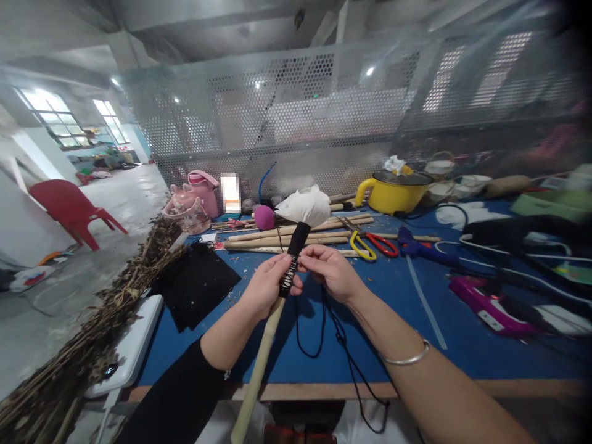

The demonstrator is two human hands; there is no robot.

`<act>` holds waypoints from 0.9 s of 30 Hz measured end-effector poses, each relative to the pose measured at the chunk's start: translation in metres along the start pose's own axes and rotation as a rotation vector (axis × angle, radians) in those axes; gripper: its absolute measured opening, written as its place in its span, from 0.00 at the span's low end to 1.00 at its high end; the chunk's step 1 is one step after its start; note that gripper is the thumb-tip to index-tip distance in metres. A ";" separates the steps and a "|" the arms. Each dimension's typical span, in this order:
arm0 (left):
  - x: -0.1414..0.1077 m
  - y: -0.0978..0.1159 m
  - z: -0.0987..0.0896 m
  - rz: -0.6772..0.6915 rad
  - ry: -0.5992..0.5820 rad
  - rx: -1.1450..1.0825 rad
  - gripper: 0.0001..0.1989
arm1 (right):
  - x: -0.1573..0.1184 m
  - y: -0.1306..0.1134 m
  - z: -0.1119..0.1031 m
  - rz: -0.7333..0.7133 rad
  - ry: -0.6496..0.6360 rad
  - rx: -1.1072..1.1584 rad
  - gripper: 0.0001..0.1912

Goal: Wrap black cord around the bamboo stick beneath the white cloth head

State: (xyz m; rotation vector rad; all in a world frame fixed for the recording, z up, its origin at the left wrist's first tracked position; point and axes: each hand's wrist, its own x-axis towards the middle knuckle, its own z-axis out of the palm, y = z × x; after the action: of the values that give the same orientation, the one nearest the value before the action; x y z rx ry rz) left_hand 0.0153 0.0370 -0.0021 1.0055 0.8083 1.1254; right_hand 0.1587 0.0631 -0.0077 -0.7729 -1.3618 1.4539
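My left hand is closed round a pale wooden stick, gripping it at a black cloth wrapping. A light cord is wound in several criss-cross turns over this wrapping. At the stick's far end sits a rounded head covered in white wrapping. Close on the right side of the wrapping, my right hand has its thumb and fingers pinched together, apparently on a thin black cord; the pinch point is partly hidden. The cord hangs in loops below and drops past the table edge.
On the blue table lie black cloth, wooden sticks, yellow-handled scissors, red-handled scissors and a purple power strip. A yellow pot stands behind. Dried stalks and a white power bank line the left.
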 end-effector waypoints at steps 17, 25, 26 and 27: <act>-0.002 -0.003 0.002 0.037 -0.015 -0.198 0.16 | 0.000 0.002 0.007 -0.016 0.040 -0.040 0.12; -0.002 -0.002 0.002 0.020 0.052 -0.157 0.15 | -0.002 0.001 0.008 -0.154 0.025 -0.193 0.08; -0.002 -0.002 0.002 0.012 0.042 -0.147 0.15 | -0.002 0.000 0.007 -0.160 0.018 -0.201 0.07; -0.003 -0.002 0.002 0.002 0.026 -0.136 0.15 | -0.001 0.000 0.007 -0.164 0.007 -0.203 0.08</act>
State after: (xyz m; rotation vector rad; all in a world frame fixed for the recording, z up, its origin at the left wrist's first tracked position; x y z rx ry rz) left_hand 0.0172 0.0336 -0.0027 0.8800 0.7407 1.1816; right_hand 0.1531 0.0595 -0.0069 -0.7736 -1.5466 1.1976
